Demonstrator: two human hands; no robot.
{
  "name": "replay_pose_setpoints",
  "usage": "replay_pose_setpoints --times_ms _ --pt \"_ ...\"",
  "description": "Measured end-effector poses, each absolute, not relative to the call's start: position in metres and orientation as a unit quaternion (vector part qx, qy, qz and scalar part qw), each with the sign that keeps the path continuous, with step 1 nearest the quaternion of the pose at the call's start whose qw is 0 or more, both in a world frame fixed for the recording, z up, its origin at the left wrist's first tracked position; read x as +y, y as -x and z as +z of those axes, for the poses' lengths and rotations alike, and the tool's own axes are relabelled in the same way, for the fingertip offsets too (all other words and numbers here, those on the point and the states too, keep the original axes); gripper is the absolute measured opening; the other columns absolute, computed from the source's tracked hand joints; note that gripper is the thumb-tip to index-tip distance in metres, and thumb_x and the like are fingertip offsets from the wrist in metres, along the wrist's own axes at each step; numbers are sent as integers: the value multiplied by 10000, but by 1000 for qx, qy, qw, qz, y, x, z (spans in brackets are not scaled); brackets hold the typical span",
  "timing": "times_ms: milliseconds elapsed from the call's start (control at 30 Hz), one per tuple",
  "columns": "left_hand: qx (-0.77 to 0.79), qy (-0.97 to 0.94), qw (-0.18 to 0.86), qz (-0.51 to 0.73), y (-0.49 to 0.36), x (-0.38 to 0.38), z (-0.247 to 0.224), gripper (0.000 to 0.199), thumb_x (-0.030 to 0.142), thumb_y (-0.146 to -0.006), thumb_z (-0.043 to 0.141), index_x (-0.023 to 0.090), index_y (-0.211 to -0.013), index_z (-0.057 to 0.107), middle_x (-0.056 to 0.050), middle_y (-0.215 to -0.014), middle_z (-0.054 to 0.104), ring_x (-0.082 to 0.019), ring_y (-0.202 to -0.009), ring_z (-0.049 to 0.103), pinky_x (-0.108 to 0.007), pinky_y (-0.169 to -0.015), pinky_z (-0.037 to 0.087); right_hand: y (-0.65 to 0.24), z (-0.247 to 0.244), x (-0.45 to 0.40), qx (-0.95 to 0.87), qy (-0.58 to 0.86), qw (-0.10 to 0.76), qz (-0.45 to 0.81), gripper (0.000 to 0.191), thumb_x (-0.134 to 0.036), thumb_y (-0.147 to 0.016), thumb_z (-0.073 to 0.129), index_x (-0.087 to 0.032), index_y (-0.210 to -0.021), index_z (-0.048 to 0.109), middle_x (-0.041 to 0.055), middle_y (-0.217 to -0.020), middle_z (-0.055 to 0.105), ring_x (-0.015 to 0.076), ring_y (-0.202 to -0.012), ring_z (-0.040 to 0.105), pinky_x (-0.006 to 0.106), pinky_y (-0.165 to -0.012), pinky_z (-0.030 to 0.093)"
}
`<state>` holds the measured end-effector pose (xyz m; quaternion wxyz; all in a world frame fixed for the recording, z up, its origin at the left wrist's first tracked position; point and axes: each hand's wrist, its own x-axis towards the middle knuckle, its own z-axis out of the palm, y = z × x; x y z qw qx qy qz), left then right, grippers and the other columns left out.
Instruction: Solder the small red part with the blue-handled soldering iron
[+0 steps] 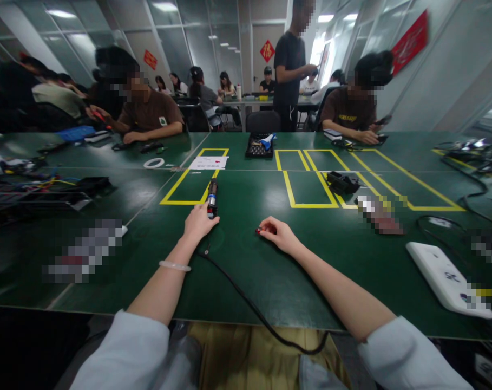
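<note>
My left hand (pixel 197 221) rests on the green table, its fingers against the near end of a dark cylindrical tool (pixel 213 192) with a blue and silver band. The tool lies with its far end near a yellow tape outline. To the right, my right hand (pixel 279 233) pinches a small red and dark piece (pixel 258 231) just above the table; its exact form is too small to tell. A black cable (pixel 246 300) runs from beside my left wrist down over the table's near edge.
A black tray (pixel 259 146) with a blue and white item stands at the back. Black parts (pixel 342 183) lie right of centre. A white case (pixel 448 279) is at the right, wiring and frames (pixel 46 189) at the left. Two people sit across the table (pixel 246 260).
</note>
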<state>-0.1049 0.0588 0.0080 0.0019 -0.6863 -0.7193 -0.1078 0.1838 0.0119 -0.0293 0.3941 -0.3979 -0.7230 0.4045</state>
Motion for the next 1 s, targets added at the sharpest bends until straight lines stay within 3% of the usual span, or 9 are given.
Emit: replay_pose_setpoints --times_ms 300,500,1000 --pt "-552 814 -78 -164 42 34 -1 674 405 -775 629 147 -1373 452 -122 -1335 509 -274 -1185 543 -361 -991 457 -184 -30 12 -743 393 423 338 100 -264 -846 603 -186 -829 543 -24 -736 502 105 -615 455 235 -612 389" --pt "-465 857 -122 -186 20 21 -4 678 358 -773 631 194 -1397 423 -99 -1331 507 -257 -1210 519 -355 -996 459 -183 -31 11 -769 390 416 287 76 -236 -865 585 -189 -829 537 -5 -800 503 118 -650 481 246 -643 404" --pt "-460 864 -107 -176 11 12 -1 663 388 -822 591 202 -1420 375 -103 -1325 489 -251 -1181 525 -344 -939 482 -182 -28 7 -793 408 389 232 60 -194 -866 602 -177 -885 656 32 -864 586 131 -701 557 257 -678 455"
